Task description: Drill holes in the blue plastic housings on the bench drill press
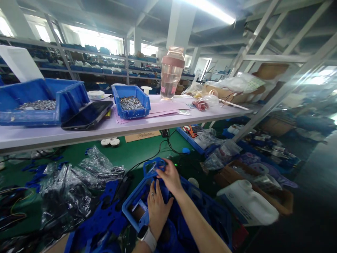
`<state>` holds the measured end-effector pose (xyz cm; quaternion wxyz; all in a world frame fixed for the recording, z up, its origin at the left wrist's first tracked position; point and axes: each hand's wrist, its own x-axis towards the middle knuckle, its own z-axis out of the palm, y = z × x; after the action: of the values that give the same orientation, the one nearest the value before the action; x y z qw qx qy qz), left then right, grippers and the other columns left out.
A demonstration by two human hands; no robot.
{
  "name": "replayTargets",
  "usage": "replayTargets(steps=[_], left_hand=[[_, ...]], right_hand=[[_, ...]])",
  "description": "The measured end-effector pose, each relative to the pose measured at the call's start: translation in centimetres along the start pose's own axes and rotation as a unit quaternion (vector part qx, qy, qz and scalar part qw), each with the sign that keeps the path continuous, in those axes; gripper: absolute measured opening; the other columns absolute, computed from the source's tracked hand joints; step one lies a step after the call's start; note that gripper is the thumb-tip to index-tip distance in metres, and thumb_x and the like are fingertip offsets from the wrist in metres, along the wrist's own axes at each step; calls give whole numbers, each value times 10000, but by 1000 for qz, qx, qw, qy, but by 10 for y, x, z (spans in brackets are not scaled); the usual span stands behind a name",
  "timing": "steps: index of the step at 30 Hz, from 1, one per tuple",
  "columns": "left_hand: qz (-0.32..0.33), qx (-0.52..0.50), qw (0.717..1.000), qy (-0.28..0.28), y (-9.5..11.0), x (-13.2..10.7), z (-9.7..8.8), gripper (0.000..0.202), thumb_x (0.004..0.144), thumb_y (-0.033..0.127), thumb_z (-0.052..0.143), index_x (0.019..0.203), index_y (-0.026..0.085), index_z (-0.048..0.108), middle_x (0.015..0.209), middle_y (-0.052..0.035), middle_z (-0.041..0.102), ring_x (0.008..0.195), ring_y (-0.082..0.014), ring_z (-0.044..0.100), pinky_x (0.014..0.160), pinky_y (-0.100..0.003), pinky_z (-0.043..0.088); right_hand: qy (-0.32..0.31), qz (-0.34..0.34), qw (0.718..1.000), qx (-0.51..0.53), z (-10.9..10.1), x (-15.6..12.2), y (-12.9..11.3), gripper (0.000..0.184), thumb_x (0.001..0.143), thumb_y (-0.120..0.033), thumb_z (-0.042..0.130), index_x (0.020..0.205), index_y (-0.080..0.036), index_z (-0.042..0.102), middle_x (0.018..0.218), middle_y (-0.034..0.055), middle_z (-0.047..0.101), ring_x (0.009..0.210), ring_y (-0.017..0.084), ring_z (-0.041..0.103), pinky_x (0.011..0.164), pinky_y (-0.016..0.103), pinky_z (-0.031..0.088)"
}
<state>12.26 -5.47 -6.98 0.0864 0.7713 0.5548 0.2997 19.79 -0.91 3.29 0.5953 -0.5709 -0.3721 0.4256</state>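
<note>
My right hand (170, 177) pinches a blue plastic frame (147, 170) with an opening in its middle, held just above the far end of a blue tray. Below it, my left hand (158, 208), with a ring and a wrist watch, reaches over the blue tray (126, 208). Its fingers are stretched out and point towards the frame. Whether its fingertips touch the frame or a part under them, I cannot tell. Inside the tray, partly covered by my left hand, lies a small whitish piece. More dark blue plastic parts (168, 234) fill the space under my forearms.
Flat blue plastic parts (105, 211) and clear bags (71, 189) lie left. A shelf (163, 121) crosses above, carrying blue screw bins (133, 114), a phone (88, 115) and a water bottle (171, 75). A white jug (250, 202) and cardboard box (285, 200) stand right. Black cables (158, 151) run behind my hands.
</note>
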Motion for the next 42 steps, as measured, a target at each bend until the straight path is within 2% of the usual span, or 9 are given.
replayTargets(steps=[4,7,9,15,21,24,30,38,42], left_hand=[[1,-12,998,-60,-19,-10,9,463,809,277,524,1197,23,512,1228,-262,538,1215,-352,489,996,-484,421],[-48,-92,985,-138,-25,0,-3,643,764,335,574,1303,30,401,1265,-255,509,1206,-352,494,1004,-484,417],[-90,-166,972,-141,-29,11,-17,759,761,386,572,1387,77,272,1330,-218,459,1244,-322,465,1004,-458,430],[-155,-103,980,-68,-85,45,-79,800,772,479,545,1410,100,247,1337,-197,435,1242,-325,457,1015,-454,421],[-131,145,976,-97,-144,48,-112,634,798,304,537,1358,44,390,1294,-250,467,1175,-395,493,939,-506,444],[-39,92,991,-86,-122,49,-102,455,843,278,468,1243,72,535,1326,-199,484,1267,-319,433,1068,-455,362],[134,-36,920,-366,-61,65,-73,579,688,3,413,1223,161,567,1282,-110,560,1207,-233,512,1071,-377,380],[208,31,849,-485,-84,81,-57,936,405,274,857,1273,259,508,1447,-211,329,1290,-445,366,1050,-669,181],[218,65,863,-452,-93,70,-42,946,451,297,848,1308,267,446,1442,-227,321,1233,-426,440,1020,-717,140]], right_hand=[[-62,38,996,-60,41,7,14,727,590,-340,747,1239,-168,470,1072,110,631,833,231,659,699,374,555],[-95,-19,940,-327,-6,-8,-5,705,707,-291,681,1355,-203,420,1312,118,510,1107,235,570,956,380,452],[-102,51,807,-579,-53,-21,-19,707,775,-352,623,1410,-199,353,1357,110,466,1248,250,455,1044,385,367],[-154,153,711,-668,-115,-39,7,1004,505,-383,827,1389,-149,413,1388,201,399,1290,435,322,978,520,374],[-224,94,694,-678,-112,-18,31,975,494,-267,842,1368,-124,435,1296,151,515,1212,367,429,1022,423,334],[-254,78,691,-672,-118,-2,26,882,442,-279,861,1258,-146,554,1206,129,593,1145,346,502,1031,413,311],[-210,73,703,-676,-109,9,26,684,574,-498,758,1179,-217,608,1156,115,625,1105,364,519,876,423,410],[-132,70,749,-645,-106,9,40,284,703,-331,683,892,-120,691,1023,154,657,1063,301,556,906,360,381],[-112,97,797,-585,-111,6,36,141,732,-255,635,844,-171,658,949,62,683,935,194,626,807,259,420]])
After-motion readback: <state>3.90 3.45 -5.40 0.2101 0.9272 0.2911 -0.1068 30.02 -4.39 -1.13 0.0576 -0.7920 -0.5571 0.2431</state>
